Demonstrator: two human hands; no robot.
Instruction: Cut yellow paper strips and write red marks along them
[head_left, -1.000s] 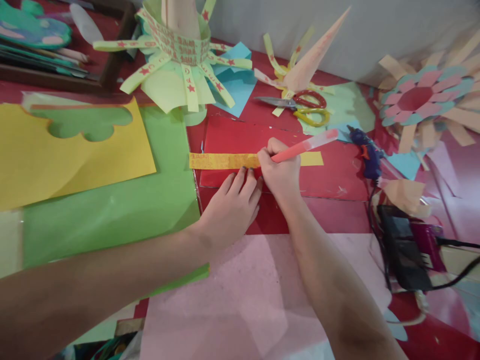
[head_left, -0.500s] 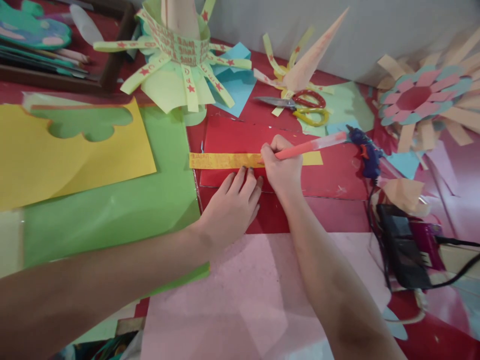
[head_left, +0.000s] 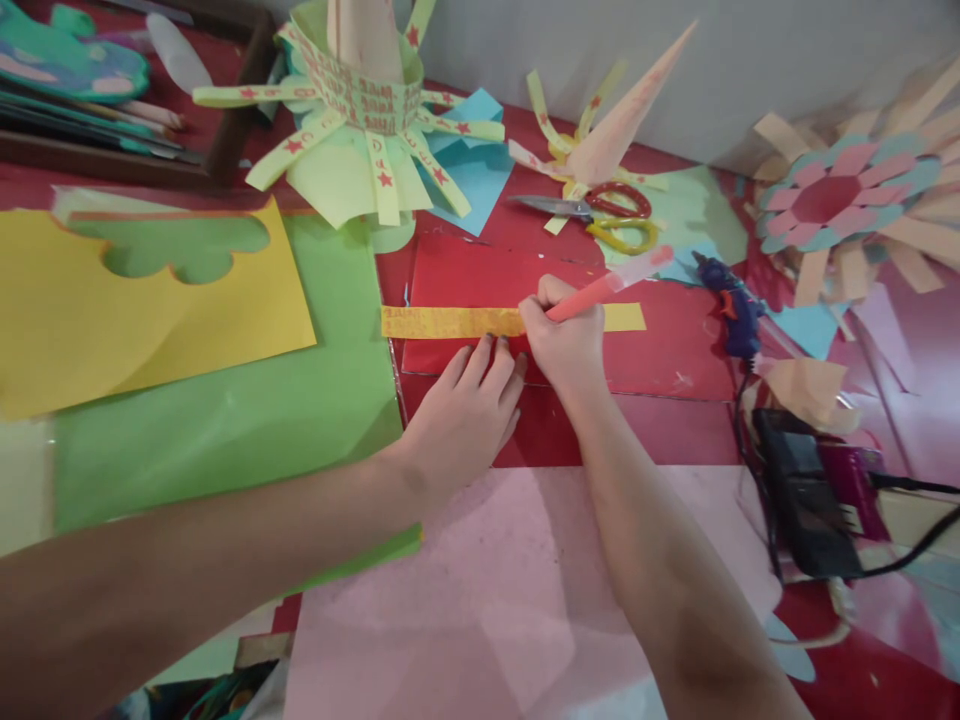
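Observation:
A narrow yellow paper strip (head_left: 450, 322) lies across a red board (head_left: 660, 355), with small reddish writing along its left part. My right hand (head_left: 566, 335) is closed around an orange-red pen (head_left: 600, 290), its tip hidden behind the fingers at the strip. Just left of it, my left hand (head_left: 472, 405) lies flat, palm down, fingers stretched and fingertips on the strip's lower edge. The strip's right end shows bare yellow beyond my right hand.
Scissors (head_left: 592, 212), a paper cone (head_left: 630, 110) and a paper crown (head_left: 367, 100) stand behind the board. To the right are a glue gun (head_left: 731, 305) and a black power adapter (head_left: 806, 490) with cords. Yellow (head_left: 187, 340) and green (head_left: 225, 430) sheets lie left.
The pen has tilted, its back end swinging left and up. My right hand has barely shifted and my left hand stays on the strip.

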